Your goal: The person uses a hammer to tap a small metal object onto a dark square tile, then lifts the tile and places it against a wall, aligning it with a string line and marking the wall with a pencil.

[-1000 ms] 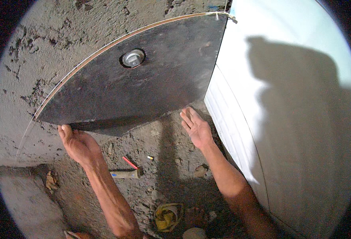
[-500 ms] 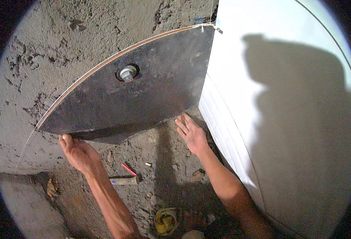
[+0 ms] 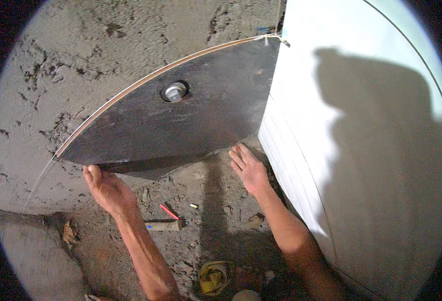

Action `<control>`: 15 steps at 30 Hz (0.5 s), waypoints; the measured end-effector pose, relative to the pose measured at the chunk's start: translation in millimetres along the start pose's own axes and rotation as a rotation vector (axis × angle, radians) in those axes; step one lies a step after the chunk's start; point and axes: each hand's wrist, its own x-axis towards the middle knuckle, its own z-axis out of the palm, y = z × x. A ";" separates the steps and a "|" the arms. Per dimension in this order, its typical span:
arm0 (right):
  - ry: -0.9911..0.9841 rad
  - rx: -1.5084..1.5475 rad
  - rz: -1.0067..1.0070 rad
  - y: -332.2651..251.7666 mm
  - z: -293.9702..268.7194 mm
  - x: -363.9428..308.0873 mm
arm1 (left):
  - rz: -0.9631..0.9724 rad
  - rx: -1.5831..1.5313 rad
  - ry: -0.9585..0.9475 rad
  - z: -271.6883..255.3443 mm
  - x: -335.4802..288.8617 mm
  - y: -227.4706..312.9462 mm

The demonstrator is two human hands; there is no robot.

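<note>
A large dark grey tile [image 3: 145,120] stands against the rough wall, with a round hole around a metal pipe fitting [image 3: 174,92]. A white string [image 3: 130,81] runs along its orange-brown top edge. My left hand [image 3: 111,194] grips the tile's lower edge near its left corner, thumb and fingers closed at the edge; part of the fingers is hidden. Palm up, my right hand [image 3: 252,173] has its fingers stretched out, the tips at the lower edge towards the right corner.
White tiles [image 3: 301,125] cover the right wall, with a broad shadow on them. On the rough ground lie a red stick-like piece [image 3: 169,211], a pale tool handle [image 3: 164,226], a small white-and-yellow stub [image 3: 194,205], a dry leaf [image 3: 69,234] and a yellow crumpled thing [image 3: 213,278].
The whole view has shifted a little, so everything appears further right. Both hands keep their places at the tile's lower edge, and the tile shows no clear movement.
</note>
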 end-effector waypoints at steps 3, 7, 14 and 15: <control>-0.036 0.000 -0.020 0.4 -6.6 -1.1 | -0.004 -0.032 0.027 -0.1 0.5 -1.4; 0.023 0.005 0.004 2.3 4.7 -1.8 | -0.010 0.016 0.088 13.6 -5.8 4.1; 0.039 -0.042 -0.021 -2.1 7.0 -2.1 | -0.009 0.076 0.145 22.3 -6.9 4.5; 0.036 -0.035 -0.025 -3.4 6.1 -2.5 | 0.003 0.085 0.159 23.6 -6.7 4.3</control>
